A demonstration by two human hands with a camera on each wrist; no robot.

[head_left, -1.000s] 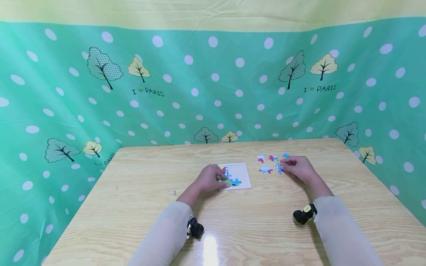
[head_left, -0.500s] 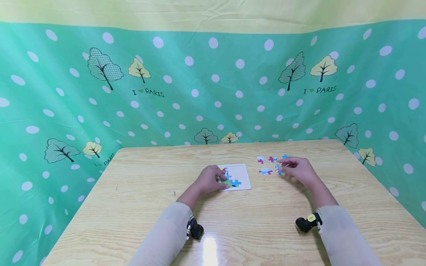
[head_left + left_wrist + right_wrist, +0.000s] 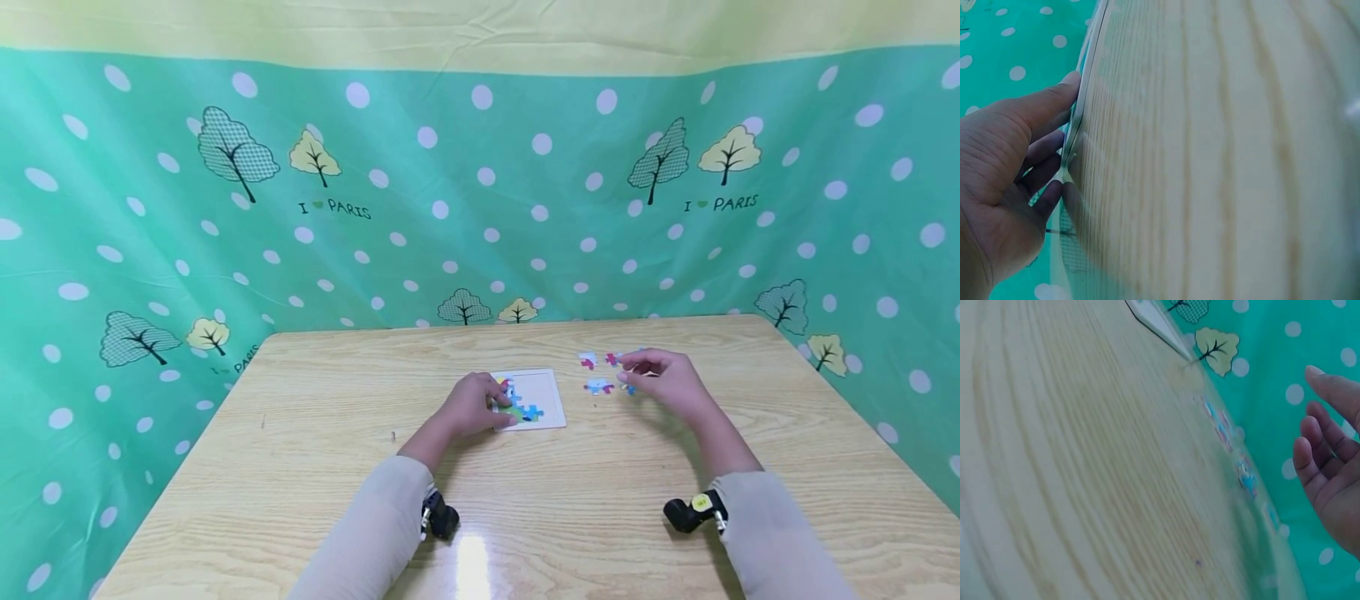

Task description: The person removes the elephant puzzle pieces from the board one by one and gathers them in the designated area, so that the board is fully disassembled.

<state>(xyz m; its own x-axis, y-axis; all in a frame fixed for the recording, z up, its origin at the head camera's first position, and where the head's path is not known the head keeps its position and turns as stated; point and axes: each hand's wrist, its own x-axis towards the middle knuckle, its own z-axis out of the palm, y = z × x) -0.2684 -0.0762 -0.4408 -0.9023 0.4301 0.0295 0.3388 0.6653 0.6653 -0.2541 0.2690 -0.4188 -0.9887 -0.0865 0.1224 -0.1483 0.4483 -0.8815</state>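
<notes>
My left hand rests on the left side of a white puzzle tray, its fingertips over the joined puzzle pieces along the left and bottom. In the left wrist view, that hand has loosely bent fingers at table level; the tray is hard to make out there. My right hand hovers over the loose puzzle pieces, partly hiding a blue piece. Nothing shows between the relaxed, parted fingers of the right hand in the right wrist view, where it is raised off the table.
Other loose pieces lie right of the tray: a white-and-pink one, another behind it, and a red one. The wooden table ends at a green dotted curtain.
My right hand has let go of the blue piece it was touching, lifted, and shifted slightly left above the loose pieces. The left hand has stayed on the tray.
</notes>
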